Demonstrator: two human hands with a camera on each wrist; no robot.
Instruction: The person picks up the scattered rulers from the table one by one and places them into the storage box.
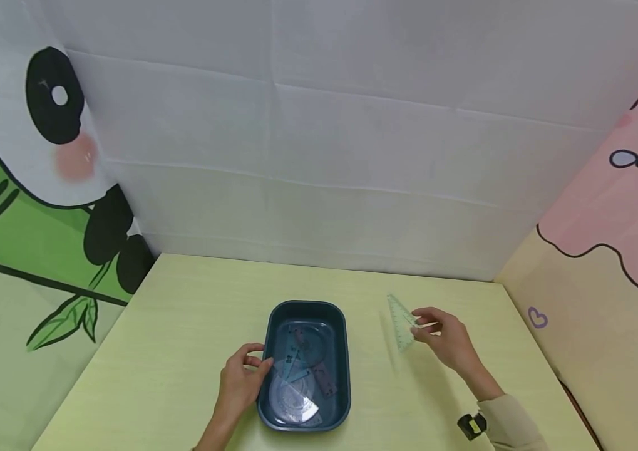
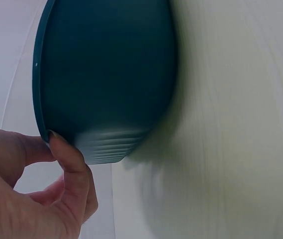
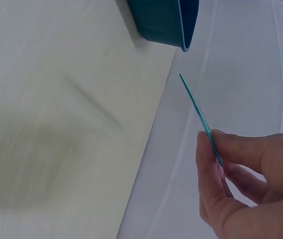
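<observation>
A dark teal plastic tray (image 1: 347,369) stands on the table, its long side running away from me. My left hand (image 1: 242,379) pinches its left rim between thumb and fingers; the left wrist view shows this grip on the tray's wall (image 2: 106,64) up close. Inside the tray lie clear plastic pieces, among them a protractor (image 1: 294,394) and a set square (image 1: 292,360). To the right of the tray, my right hand (image 1: 447,338) pinches a clear green set square (image 1: 401,321) by its edge, above the table. The right wrist view shows this set square (image 3: 197,108) edge-on.
The pale yellow table (image 1: 195,313) meets a white cloth wall (image 1: 352,188) at the back. Printed cloth panels with cartoon figures stand on the left (image 1: 42,250) and right (image 1: 606,250). A dark wristband device (image 1: 472,426) shows beside the right sleeve.
</observation>
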